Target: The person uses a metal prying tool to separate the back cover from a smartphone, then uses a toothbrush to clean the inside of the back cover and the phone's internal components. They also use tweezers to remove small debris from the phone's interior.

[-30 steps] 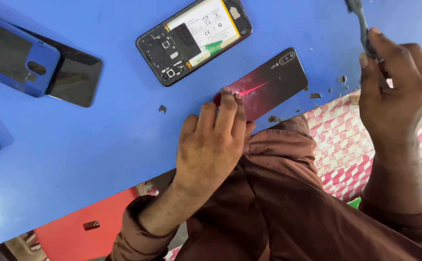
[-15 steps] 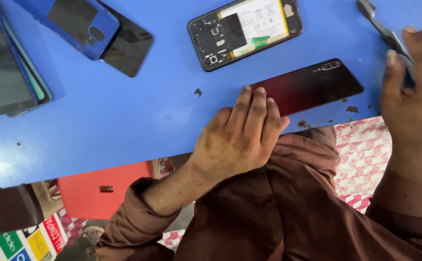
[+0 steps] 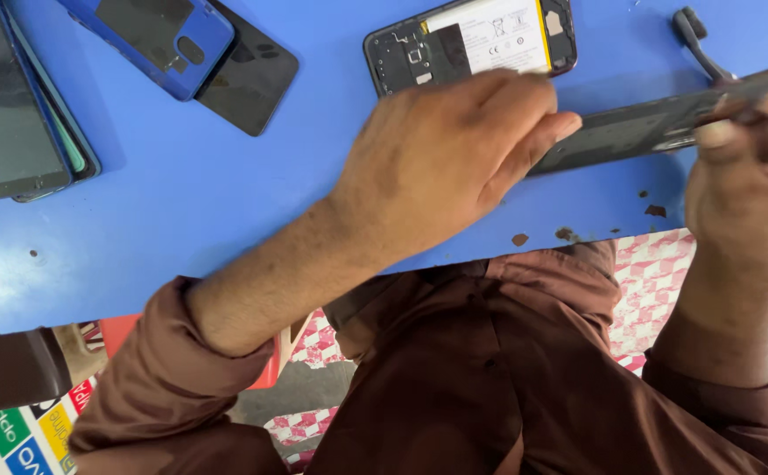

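Phones (image 3: 14, 114), blue case (image 3: 160, 40), perhaps scraps (image 3: 564, 234)

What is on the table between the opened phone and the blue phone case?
In the head view, only bare blue table lies between the opened phone and the blue phone case; a black back cover sits beside the case.

the dark back cover (image 3: 630, 132), lying flat near the tabletop's (image 3: 182, 220) front edge a moment ago, is now being held up off it, tilted on edge. the left hand (image 3: 454, 149) is now gripping its near end, and the right hand (image 3: 753, 167) is now pinching its far end.
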